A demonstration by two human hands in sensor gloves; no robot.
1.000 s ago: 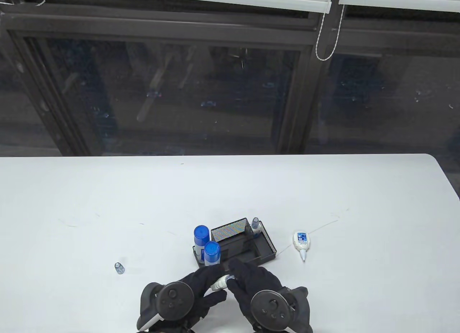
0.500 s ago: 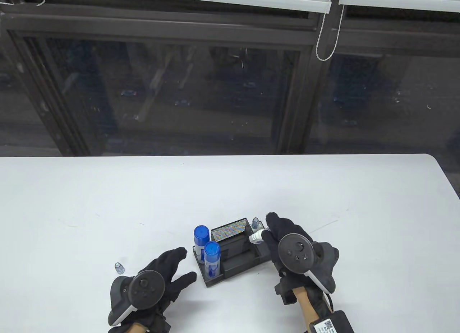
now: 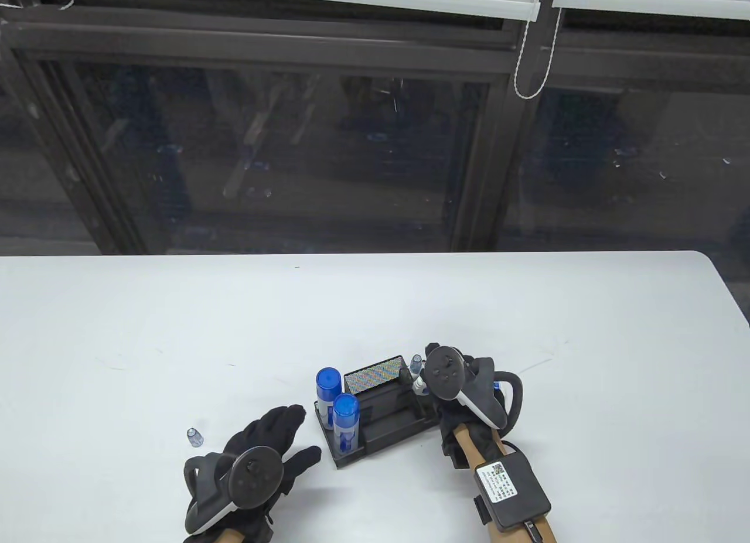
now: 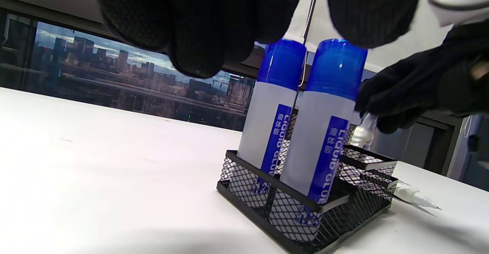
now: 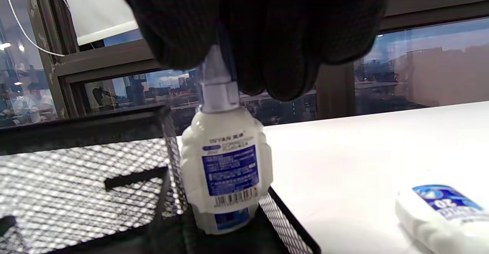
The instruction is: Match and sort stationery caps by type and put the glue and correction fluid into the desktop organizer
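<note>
The right hand [image 5: 263, 36] pinches a correction fluid bottle [image 5: 226, 170] by its neck, seating it in the organizer's [image 3: 387, 429] right tray; release comes next, left hand [image 3: 263, 449] lies open

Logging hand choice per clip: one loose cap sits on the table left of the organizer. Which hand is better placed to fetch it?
Left. The left hand lies open on the table beside the small cap, holding nothing. The right hand is across the organizer, gripping the top of a correction fluid bottle in its tray.
</note>
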